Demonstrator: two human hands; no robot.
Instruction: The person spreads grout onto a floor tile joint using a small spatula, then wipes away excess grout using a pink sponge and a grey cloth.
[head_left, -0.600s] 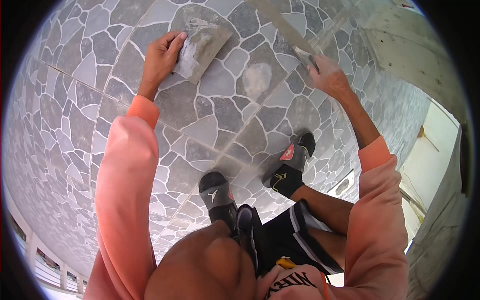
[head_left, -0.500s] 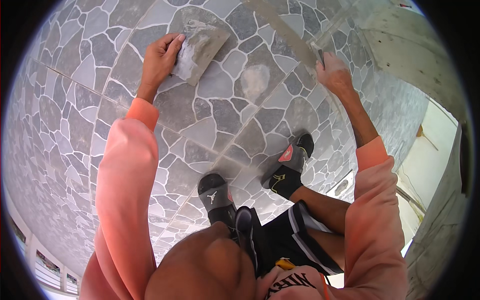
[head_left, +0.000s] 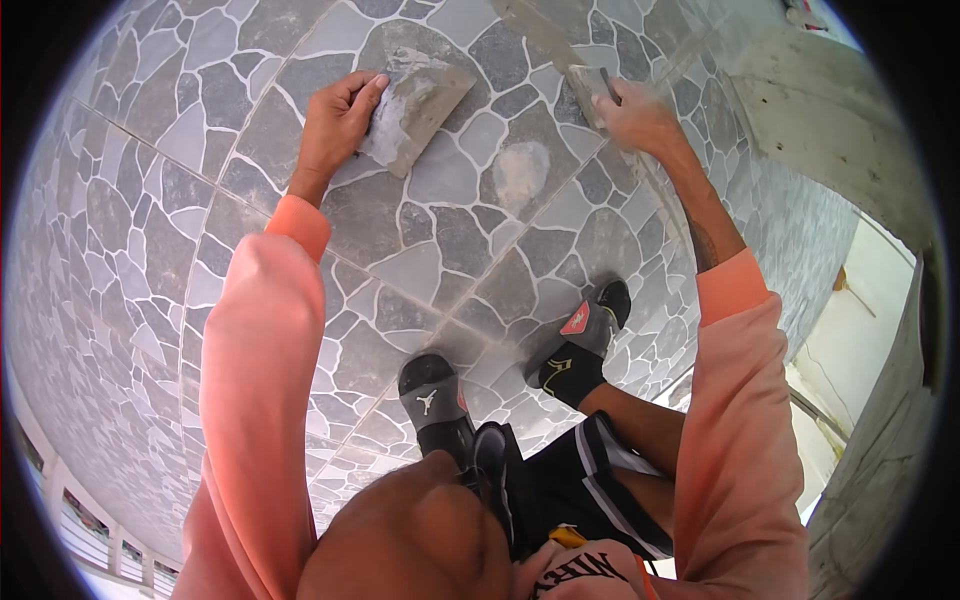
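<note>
Right hand (head_left: pixel 640 115) has slid up the tile joint — it grips a small trowel (head_left: pixel 592 88). Left hand (head_left: pixel 335 125) holds a mortar-smeared board (head_left: pixel 420 100) flat on the tiles (head_left: pixel 450 250).

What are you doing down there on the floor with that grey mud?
A person in salmon-pink sleeves is bent over a stone-pattern tiled floor. The left hand holds a flat board smeared with grey paste against the tiles. The right hand presses a small scraper onto a seam between tiles. A pale grey smear sits on a tile between the hands. Both feet, in grey slides, are planted below.
</note>
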